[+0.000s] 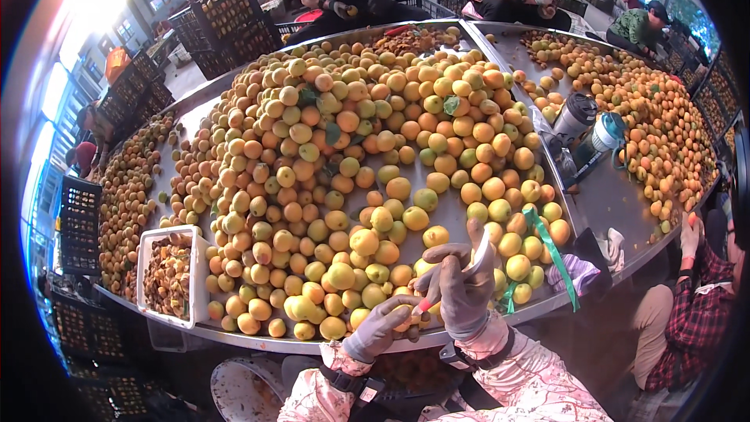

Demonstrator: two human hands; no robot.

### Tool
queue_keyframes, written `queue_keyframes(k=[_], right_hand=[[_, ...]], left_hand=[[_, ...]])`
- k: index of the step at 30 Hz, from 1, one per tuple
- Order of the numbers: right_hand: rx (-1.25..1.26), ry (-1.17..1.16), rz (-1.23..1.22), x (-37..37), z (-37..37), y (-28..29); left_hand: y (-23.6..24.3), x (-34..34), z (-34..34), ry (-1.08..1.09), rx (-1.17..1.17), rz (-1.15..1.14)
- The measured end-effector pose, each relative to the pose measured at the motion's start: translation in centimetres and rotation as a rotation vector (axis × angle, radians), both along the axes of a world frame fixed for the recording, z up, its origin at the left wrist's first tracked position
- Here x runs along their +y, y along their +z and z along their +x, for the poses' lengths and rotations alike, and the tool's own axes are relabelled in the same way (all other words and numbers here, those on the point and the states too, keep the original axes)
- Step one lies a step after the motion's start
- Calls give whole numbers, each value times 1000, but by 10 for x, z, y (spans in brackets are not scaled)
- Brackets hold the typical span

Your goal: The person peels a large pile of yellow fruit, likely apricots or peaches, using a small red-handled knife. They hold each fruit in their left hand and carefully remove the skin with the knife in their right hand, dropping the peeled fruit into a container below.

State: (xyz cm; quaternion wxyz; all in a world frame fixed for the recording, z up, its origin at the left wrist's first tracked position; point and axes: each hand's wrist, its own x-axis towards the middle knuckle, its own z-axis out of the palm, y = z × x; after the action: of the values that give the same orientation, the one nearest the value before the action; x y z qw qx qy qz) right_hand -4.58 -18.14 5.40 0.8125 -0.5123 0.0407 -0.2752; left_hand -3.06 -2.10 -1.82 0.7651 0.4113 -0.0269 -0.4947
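Note:
My hands, both in grey gloves, meet above the near edge of a metal sorting table heaped with yellow-orange apricots (364,241). My left hand (376,328) is closed, its fingertips beside a small red piece (423,306) between the hands; what it pinches is partly hidden. Fingers raised, my right hand (465,289) grips a thin, curved white strip (482,256). A green ribbon (551,254) hangs over the fruit and the table rim to its right.
A white square bin (198,281) of brown scraps stands near left. Right of the divider are two tumblers (600,141), more apricots and a pale cloth (614,248). A striped purple cloth (574,272) lies at the near rim. Co-workers and stacked black crates (234,19) surround the table.

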Motion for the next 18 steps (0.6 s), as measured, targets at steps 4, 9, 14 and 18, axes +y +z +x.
queue_keyframes(k=[4, 9, 14, 18], right_hand=[[-39, 15, -69, 3, -2, -6], [-14, 31, -79, 5, -1, -6], [16, 45, -53, 3, 2, -5], [16, 54, -21, 3, 2, -6]], left_hand=[[-1, -2, -1, -20, -19, 17], [0, -1, -3, -78, -115, 50], [10, -3, -5, -130, -204, 75], [5, -2, -6, -138, -260, 55]])
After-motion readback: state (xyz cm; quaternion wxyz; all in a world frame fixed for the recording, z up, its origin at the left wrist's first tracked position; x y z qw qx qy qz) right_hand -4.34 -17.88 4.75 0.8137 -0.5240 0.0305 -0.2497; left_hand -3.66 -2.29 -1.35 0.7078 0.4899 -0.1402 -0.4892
